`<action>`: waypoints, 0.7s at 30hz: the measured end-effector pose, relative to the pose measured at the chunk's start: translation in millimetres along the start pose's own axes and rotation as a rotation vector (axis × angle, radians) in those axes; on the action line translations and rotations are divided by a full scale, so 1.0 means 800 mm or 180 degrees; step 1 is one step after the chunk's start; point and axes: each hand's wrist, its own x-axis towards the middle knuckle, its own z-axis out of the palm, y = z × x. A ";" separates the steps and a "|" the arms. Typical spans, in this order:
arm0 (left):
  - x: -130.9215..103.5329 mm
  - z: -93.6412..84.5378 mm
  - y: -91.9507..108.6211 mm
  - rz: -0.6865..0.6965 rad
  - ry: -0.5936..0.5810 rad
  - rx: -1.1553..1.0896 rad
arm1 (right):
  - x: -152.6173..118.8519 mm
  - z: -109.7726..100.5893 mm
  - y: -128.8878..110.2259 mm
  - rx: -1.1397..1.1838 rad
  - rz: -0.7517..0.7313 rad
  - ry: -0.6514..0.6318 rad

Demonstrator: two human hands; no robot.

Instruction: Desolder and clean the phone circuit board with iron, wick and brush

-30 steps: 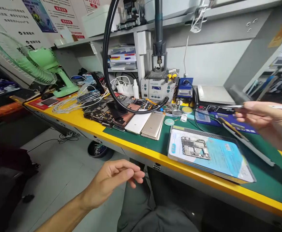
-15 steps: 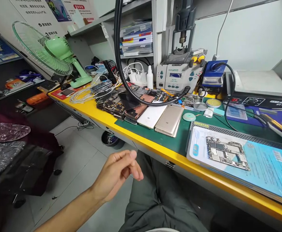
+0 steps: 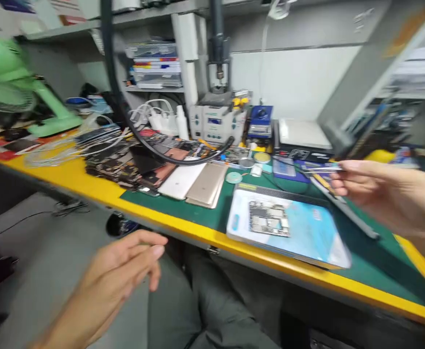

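My left hand point(image 3: 125, 269) hangs in front of the bench edge, above my lap. Its fingers are loosely stretched and nothing shows in them. On the right, my right hand point(image 3: 376, 186) is raised over the bench, pinching a pair of thin metal tweezers point(image 3: 319, 169) that point left. Motion blurs this hand somewhat. Between the two hands, a phone circuit board point(image 3: 269, 219) lies on a blue-and-white package point(image 3: 314, 228) near the bench's front edge. A soldering iron handle or similar long tool point(image 3: 347, 208) lies just below my right hand.
Gold and white phones point(image 3: 207, 184) lie left of the package, with stacked phone parts point(image 3: 114, 165) beyond. A black hose point(image 3: 116, 92) loops above them from a grey hot-air station point(image 3: 212, 121). A hot plate point(image 3: 303, 138) stands at the back; a green fan point(image 3: 52, 106) is far left.
The view has swung to the right. My right hand has come into view with the tweezers. My left hand appears farther left and lower, its fingers a little straighter.
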 end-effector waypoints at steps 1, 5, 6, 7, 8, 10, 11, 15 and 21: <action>0.006 -0.003 0.004 0.0062 -0.0023 0.0221 | -0.007 -0.005 -0.007 0.0054 0.0246 -0.0123; 0.043 0.025 0.042 0.1713 0.0104 0.2054 | -0.014 0.001 -0.016 0.0436 0.0727 -0.0329; 0.054 0.042 0.055 0.2199 -0.0152 0.2350 | -0.015 0.004 -0.015 0.0532 0.0777 -0.0359; 0.066 0.061 0.068 0.2535 -0.0583 0.2604 | -0.016 0.007 -0.013 0.0618 0.0815 -0.0398; 0.078 0.080 0.079 0.2754 -0.0964 0.2854 | -0.018 0.008 -0.011 0.0691 0.0841 -0.0445; 0.102 0.115 0.094 0.2877 -0.1582 0.3140 | -0.022 0.007 -0.006 0.0790 0.0857 -0.0543; 0.114 0.128 0.098 0.2875 -0.1750 0.3212 | -0.024 0.005 -0.003 0.0817 0.0851 -0.0584; 0.146 0.153 0.099 0.2791 -0.2082 0.3392 | -0.025 -0.006 0.008 0.0871 0.0809 -0.0648; 0.163 0.156 0.091 0.3009 -0.2244 0.3449 | -0.016 -0.015 0.011 0.1064 0.0695 -0.0516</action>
